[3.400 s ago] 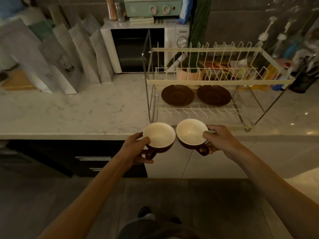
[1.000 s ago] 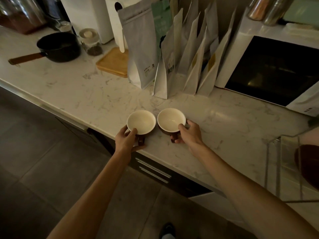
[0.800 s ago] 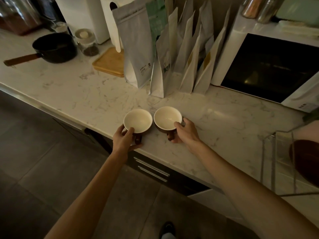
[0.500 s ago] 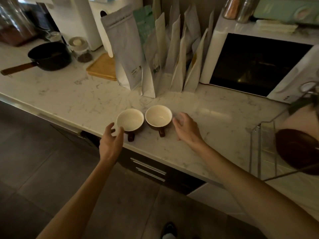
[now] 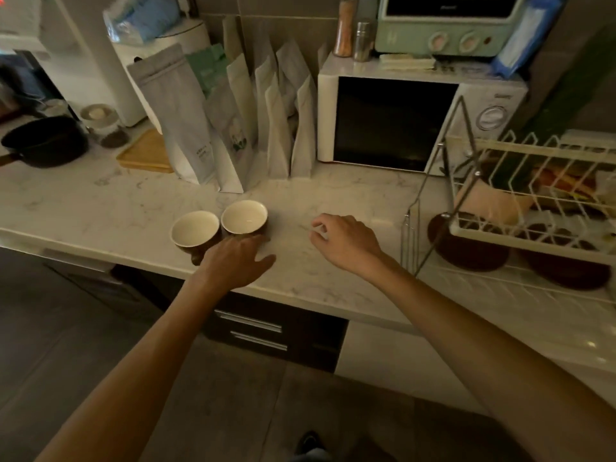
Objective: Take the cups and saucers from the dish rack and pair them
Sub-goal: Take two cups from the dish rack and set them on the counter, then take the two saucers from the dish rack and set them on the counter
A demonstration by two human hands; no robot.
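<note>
Hovering loose and empty, the left hand [image 5: 233,261] spreads its fingers just in front of two cups [image 5: 220,225] standing side by side on the desk [image 5: 333,201]; the right hand [image 5: 346,241], half-curled, grips nothing. Two dark saucers [image 5: 466,251] sit in the dish rack [image 5: 533,228], well right.

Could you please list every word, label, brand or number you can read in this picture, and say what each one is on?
None can be read for certain.
Microwave: small grey brand word at its top right, too blurred.
Toaster oven: small mark above its window, too blurred.
Grey pouch: small print low on its front, too small.
White pouch: a printed picture, no legible words.
Cups and saucers: no markings visible.
</note>
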